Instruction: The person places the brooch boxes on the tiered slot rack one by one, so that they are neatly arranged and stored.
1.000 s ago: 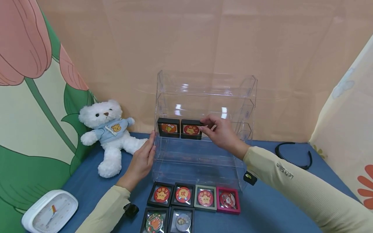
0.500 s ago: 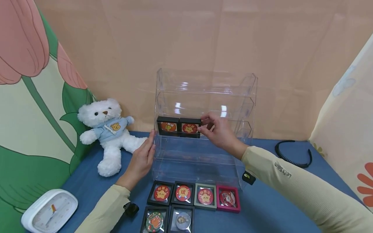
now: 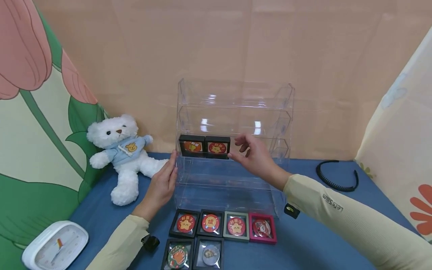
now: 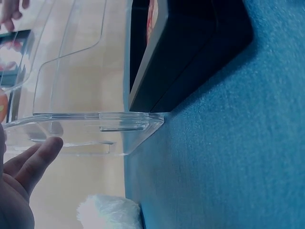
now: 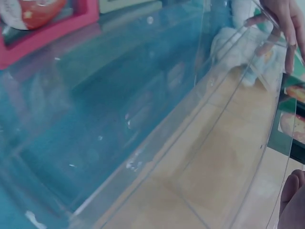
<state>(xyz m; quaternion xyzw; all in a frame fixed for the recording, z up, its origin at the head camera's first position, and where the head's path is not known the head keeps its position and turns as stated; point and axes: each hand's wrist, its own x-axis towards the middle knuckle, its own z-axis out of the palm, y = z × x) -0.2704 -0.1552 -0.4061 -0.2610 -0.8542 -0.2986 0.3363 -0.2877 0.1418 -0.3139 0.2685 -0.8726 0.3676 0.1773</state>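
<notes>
though right hand (image 3: 254, 154) flanks shelved box (image 3: 217, 147), contact unclear

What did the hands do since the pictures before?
The right hand loosened its pinch on the right black box in the clear rack, moving slightly right. Whether its thumb still touches isn't clear. The left hand stayed at the rack's side; the teddy stayed put.

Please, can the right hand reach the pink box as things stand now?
Probably yes: the right hand appears to hold nothing, and the pink box lies in front of the clear rack, with nothing on top.
</notes>
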